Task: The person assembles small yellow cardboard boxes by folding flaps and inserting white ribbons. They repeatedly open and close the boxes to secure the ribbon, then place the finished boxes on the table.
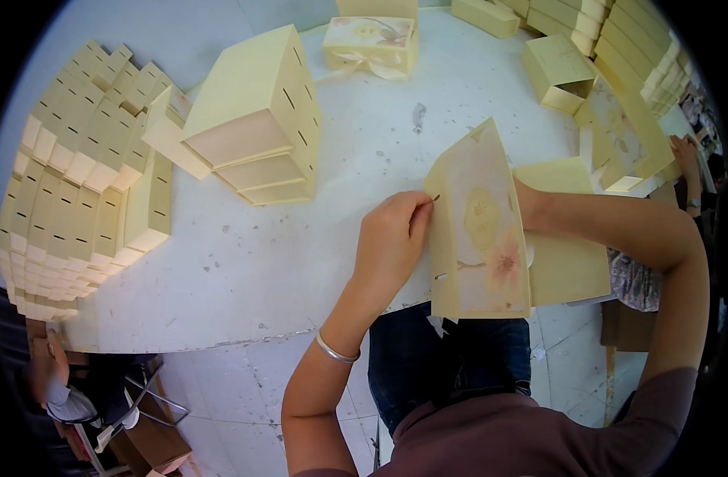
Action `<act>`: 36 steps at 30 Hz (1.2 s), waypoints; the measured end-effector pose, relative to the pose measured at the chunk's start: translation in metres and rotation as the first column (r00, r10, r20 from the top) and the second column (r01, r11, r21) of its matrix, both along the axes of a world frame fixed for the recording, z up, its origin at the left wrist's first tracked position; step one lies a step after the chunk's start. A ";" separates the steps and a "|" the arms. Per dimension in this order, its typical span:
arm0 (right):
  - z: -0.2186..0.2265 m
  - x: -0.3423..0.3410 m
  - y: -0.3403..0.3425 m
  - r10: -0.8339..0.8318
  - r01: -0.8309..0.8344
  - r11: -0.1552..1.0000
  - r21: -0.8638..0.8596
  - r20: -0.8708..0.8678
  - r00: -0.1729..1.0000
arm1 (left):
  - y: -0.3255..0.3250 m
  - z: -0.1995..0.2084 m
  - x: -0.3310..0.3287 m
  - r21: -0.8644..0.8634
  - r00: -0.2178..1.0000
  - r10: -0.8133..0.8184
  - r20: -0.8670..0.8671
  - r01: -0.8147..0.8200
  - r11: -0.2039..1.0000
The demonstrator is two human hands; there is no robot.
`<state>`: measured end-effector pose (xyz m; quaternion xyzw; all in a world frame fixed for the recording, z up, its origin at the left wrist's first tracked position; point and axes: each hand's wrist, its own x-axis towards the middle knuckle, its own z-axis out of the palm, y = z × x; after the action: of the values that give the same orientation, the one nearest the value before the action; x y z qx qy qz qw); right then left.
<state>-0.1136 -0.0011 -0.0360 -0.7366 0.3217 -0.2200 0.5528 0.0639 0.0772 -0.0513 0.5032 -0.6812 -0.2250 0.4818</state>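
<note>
A cream cardboard gift box stands at the table's near edge, its flower-printed lid (pixel 491 282) raised and tilted. Two short slits run along the lid's left side. At the upper slit my left hand (pixel 397 230) is closed, thumb and fingertips pinched together; what they hold, if anything, is too small to make out. My right hand (pixel 529 207) reaches behind the lid from the right, and its fingers are hidden there. The plain cream body (pixel 570 254) of the box spreads out under my right forearm.
Tall stacks of slitted cream boxes (pixel 85 167) fill the left side. Nearer the middle rises a shorter pile (pixel 252 119). A ribbon-tied box (pixel 369 44) sits at the back. More boxes (pixel 559 71) crowd the far right, where another person's hand (pixel 685 155) shows.
</note>
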 end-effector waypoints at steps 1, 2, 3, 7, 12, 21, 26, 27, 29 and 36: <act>0.005 -0.001 0.002 0.026 -0.031 0.994 -0.100 -0.047 0.999 | -0.001 0.001 0.000 0.000 0.999 0.007 0.053 -0.007 1.000; 0.006 0.001 0.002 0.051 -0.063 0.986 -0.155 -0.079 0.996 | -0.001 0.004 0.001 0.001 0.994 0.016 0.108 -0.017 1.000; 0.007 0.004 0.004 0.075 -0.096 0.973 -0.208 -0.110 0.991 | -0.001 0.006 0.005 0.001 0.986 0.029 0.163 -0.029 1.000; 0.018 0.002 0.009 0.136 -0.190 0.942 -0.275 -0.206 0.969 | 0.005 0.033 0.057 -0.137 0.883 0.353 0.308 -0.326 0.935; 0.049 0.010 0.014 0.115 -0.379 0.837 -0.394 -0.551 0.827 | 0.066 0.029 0.124 0.045 0.746 0.637 0.194 -0.655 0.754; 0.101 -0.006 0.040 0.131 -0.701 0.568 -0.431 -0.793 0.594 | 0.113 -0.005 0.157 0.067 0.624 0.692 0.363 -0.758 0.649; 0.104 -0.006 0.049 0.306 -0.783 0.591 -0.193 -0.845 0.439 | 0.114 0.025 0.093 -0.098 0.713 0.619 0.329 -0.626 0.773; 0.098 -0.007 0.050 0.340 -0.796 0.557 -0.239 -0.808 0.480 | 0.115 0.026 0.074 -0.136 0.821 0.509 0.257 -0.491 0.860; 0.076 -0.003 0.050 0.418 -0.813 0.475 -0.338 -0.725 0.547 | 0.121 0.032 0.021 -0.121 0.903 0.392 0.176 -0.376 0.919; 0.037 0.010 0.051 0.457 -0.882 0.150 -0.446 -0.760 0.462 | 0.094 0.043 -0.045 0.009 0.955 0.261 0.140 -0.265 0.964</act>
<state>-0.1037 0.0502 0.0008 -0.9852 -0.0819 0.1210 0.0892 0.0190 0.1707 -0.0088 0.6103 -0.6365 -0.1332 0.4523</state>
